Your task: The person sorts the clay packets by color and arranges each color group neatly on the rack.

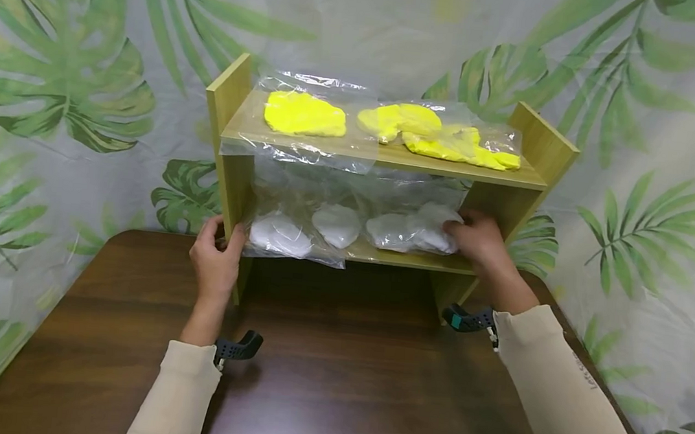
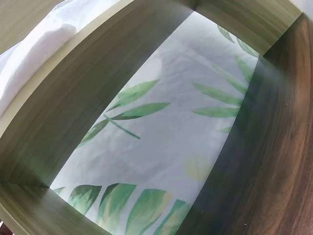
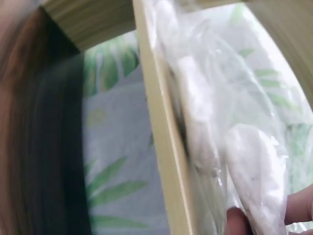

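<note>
A small two-tier wooden shelf (image 1: 344, 252) stands on the table. On its lower tier lie several clear plastic bags with soft white lumps inside, one of them a bag at the left end (image 1: 280, 234). My left hand (image 1: 217, 254) grips the shelf's left side panel, thumb on the inner side and fingers outside. At the right end of that tier, my right hand (image 1: 484, 246) pinches a clear bag with a white lump (image 3: 257, 171) between thumb and fingers. This bag overlaps its neighbour. The left wrist view shows no hand, only the space under the lower tier.
Clear bags with bright yellow lumps lie on the upper tier, a flat one (image 1: 305, 115) at left and two overlapping ones (image 1: 462, 146) at right. The left bag hangs over the front edge. A dark brown table (image 1: 333, 381) bears the shelf, and a leaf-patterned cloth (image 1: 376, 33) hangs behind.
</note>
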Available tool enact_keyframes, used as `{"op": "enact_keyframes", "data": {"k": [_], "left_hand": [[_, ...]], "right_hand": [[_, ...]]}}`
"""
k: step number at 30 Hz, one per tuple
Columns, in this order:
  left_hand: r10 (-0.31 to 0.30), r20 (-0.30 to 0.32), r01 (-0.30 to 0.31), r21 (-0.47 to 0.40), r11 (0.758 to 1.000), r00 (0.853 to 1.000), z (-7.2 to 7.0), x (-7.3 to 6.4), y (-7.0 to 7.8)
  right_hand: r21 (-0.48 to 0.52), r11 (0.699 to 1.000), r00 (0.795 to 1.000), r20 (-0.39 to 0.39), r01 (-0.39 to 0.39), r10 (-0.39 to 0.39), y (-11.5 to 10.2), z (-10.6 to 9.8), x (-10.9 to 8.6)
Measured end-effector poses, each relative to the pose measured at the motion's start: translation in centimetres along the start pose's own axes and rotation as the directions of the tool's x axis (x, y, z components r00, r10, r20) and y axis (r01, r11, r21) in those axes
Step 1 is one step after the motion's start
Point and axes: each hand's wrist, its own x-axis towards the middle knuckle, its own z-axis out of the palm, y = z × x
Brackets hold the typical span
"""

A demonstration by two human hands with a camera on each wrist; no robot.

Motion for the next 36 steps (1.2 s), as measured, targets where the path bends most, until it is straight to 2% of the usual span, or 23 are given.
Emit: {"op": "enact_keyframes", "data": {"k": [4,8,13,18,23,27,31,36], "left_hand": [[0.000,0.004,0.000,-0.001,1.000,1.000,-0.2,0.2,0.0],[0.010,0.008,-0.010,0.002,1.000,1.000,-0.3,0.6,0.2],[0.008,0.015,-0.009,0.033,0.999,1.000,-0.2,0.6,0.1],[0.011,0.013,-0.011,0.034,0.999,1.000,0.1,0.8,-0.1],[0.022,0.013,-0.022,0.019,1.000,1.000,0.4,1.0,-0.2],[0.017,0.005,-0.017,0.018,1.000,1.000,0.2,0.8,-0.4],[0.002,0.011,-0.003,0.039,0.999,1.000,-0.1,0.7,-0.4],[-0.018,0.064,0.013,0.078,0.997,0.998,-0.9,1.1,-0.1]], "right_hand": [[-0.120,0.993,0.999,-0.046,0.021,-0.026,0.0,0.4,0.4],[-0.242,0.970,0.995,-0.080,0.036,-0.057,0.3,0.8,0.9],[-0.330,0.942,0.983,-0.146,0.056,-0.110,0.8,1.4,1.2],[-0.372,0.924,0.960,-0.214,0.091,-0.181,1.0,1.8,1.3],[-0.363,0.923,0.941,-0.246,0.132,-0.231,0.9,1.9,1.4],[-0.327,0.933,0.948,-0.219,0.151,-0.230,0.8,1.8,1.2],[-0.284,0.940,0.945,-0.204,0.191,-0.254,0.3,1.4,0.3],[-0.152,0.964,0.951,-0.187,0.220,-0.246,-0.3,1.0,-1.5]]}}
